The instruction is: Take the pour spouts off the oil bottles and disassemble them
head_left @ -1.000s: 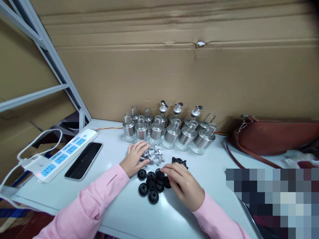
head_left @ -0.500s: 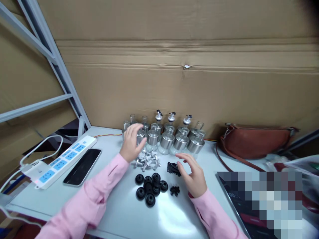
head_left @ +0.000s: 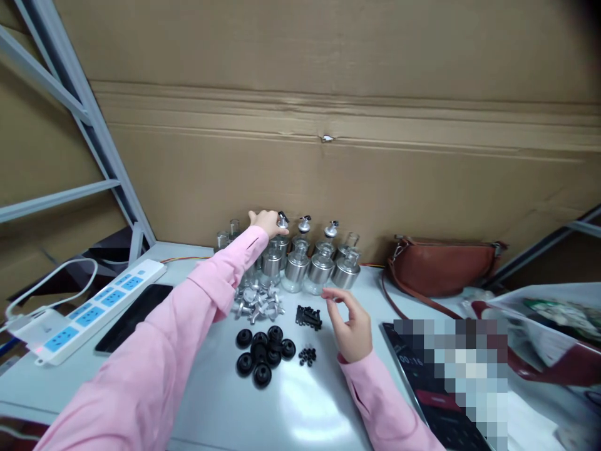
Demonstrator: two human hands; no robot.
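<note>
My left hand (head_left: 267, 223) reaches over the back row of glass bottles with metal collars (head_left: 297, 266), beside a bottle topped with a pour spout (head_left: 282, 220). Its fingertips are hidden behind the hand, so whether it grips a bottle neck I cannot tell. Above the table, right of a pile of small black rods (head_left: 308, 317), hovers my right hand (head_left: 353, 326). Its fingers are loosely curved and open, thumb and forefinger tips close together, with nothing visible in them. Silver spout pieces (head_left: 257, 303), black ribbed stoppers (head_left: 261, 354) and tiny black caps (head_left: 307, 357) lie in separate heaps.
At the left lie a white power strip (head_left: 101, 310) and a dark phone (head_left: 134, 319). A brown handbag (head_left: 444, 266) stands at the back right, with a black tablet-like screen (head_left: 422, 369) nearer. Cardboard (head_left: 300, 175) rises behind the bottles; a metal frame (head_left: 110, 150) stands left.
My left hand has moved from above the front bottles back and to the right, to the rear row. My right hand's thumb and forefinger have drawn closer together. The view has shifted slightly right.
</note>
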